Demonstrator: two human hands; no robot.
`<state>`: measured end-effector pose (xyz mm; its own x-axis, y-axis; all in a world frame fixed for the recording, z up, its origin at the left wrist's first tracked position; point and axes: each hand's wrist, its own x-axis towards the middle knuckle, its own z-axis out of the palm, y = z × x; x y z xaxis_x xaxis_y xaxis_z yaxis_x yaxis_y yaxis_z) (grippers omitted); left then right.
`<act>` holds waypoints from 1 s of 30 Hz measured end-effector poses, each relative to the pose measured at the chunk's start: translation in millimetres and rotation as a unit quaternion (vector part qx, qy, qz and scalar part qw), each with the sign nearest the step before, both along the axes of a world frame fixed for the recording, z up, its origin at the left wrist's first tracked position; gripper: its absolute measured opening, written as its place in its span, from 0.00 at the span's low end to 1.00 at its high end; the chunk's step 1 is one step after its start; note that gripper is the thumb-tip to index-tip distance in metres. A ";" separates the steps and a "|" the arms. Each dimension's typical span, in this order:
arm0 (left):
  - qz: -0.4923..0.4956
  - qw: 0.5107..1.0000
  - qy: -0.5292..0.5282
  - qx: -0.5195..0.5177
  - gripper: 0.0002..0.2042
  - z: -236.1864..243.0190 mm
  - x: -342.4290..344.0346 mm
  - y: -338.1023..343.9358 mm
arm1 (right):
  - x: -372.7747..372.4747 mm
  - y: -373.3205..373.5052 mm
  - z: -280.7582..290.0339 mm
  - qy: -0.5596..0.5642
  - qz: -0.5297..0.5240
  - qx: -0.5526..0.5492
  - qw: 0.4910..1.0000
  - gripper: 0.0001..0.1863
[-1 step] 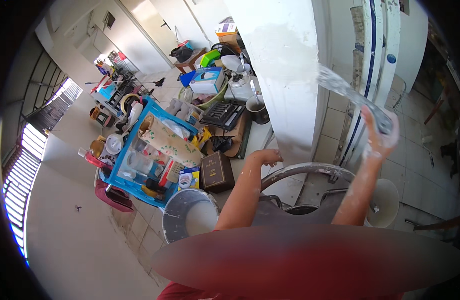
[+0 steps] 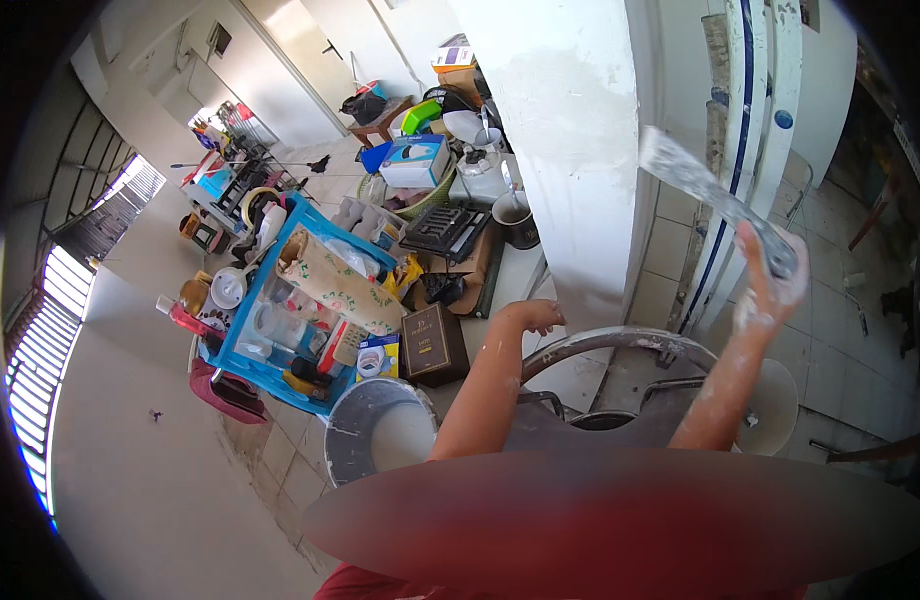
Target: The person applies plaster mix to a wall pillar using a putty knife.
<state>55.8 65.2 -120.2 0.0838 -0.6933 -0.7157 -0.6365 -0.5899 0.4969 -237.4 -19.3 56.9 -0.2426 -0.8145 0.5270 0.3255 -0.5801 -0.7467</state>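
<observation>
My right hand (image 2: 775, 275), smeared with white, is closed around the handle of a putty knife (image 2: 720, 195). The blade, coated in white paste, points up and left, its tip by the edge of a white pillar (image 2: 570, 150). A damp-looking greyish patch shows on the pillar's face. Lower down, my left hand (image 2: 532, 316) hangs bent at the wrist in front of the pillar's foot, fingers loosely curled and somewhat apart, with nothing visible in them. Below my left forearm stands a grey bucket (image 2: 365, 425) with pale paste inside.
A blue crate (image 2: 250, 330) full of household goods stands on the left, beside a dark box (image 2: 433, 345). Between my arms curves a worn round rim (image 2: 620, 340). A whitish bucket (image 2: 770, 405) sits by my right forearm. White frame posts (image 2: 745, 130) rise behind the knife.
My right hand and the putty knife have shifted slightly right and down. The blade tip has moved right, toward the pillar's edge. My left hand has barely moved.
</observation>
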 end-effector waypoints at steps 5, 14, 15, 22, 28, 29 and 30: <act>-0.001 1.000 0.010 0.007 0.22 -3.3 -2.8 -5.0 | -49.2 -17.0 -28.2 -0.061 -0.030 0.031 0.997 0.10; -0.015 1.000 0.008 0.002 0.21 11.0 -9.5 6.1 | -72.0 -56.9 -119.7 -0.422 0.280 0.150 0.849 0.09; -0.003 1.000 0.011 0.007 0.21 7.6 -6.1 6.2 | -70.7 -58.2 -119.0 -0.426 0.275 0.146 0.849 0.09; -0.015 0.999 -0.017 -0.050 0.22 -16.2 4.0 13.1 | -62.6 -53.4 -112.0 -0.491 0.264 0.166 0.813 0.09; -0.074 0.980 -0.161 -0.093 0.22 18.7 -26.9 15.2 | -73.1 -61.5 -138.2 -0.461 0.183 0.307 0.812 0.06; -0.076 0.980 -0.161 -0.091 0.22 19.0 -29.1 16.6 | -72.0 -61.9 -136.7 -0.456 0.195 0.314 0.810 0.06; -0.073 0.979 -0.162 -0.104 0.22 18.9 -32.1 17.2 | -70.9 -61.5 -135.0 -0.450 0.206 0.320 0.808 0.07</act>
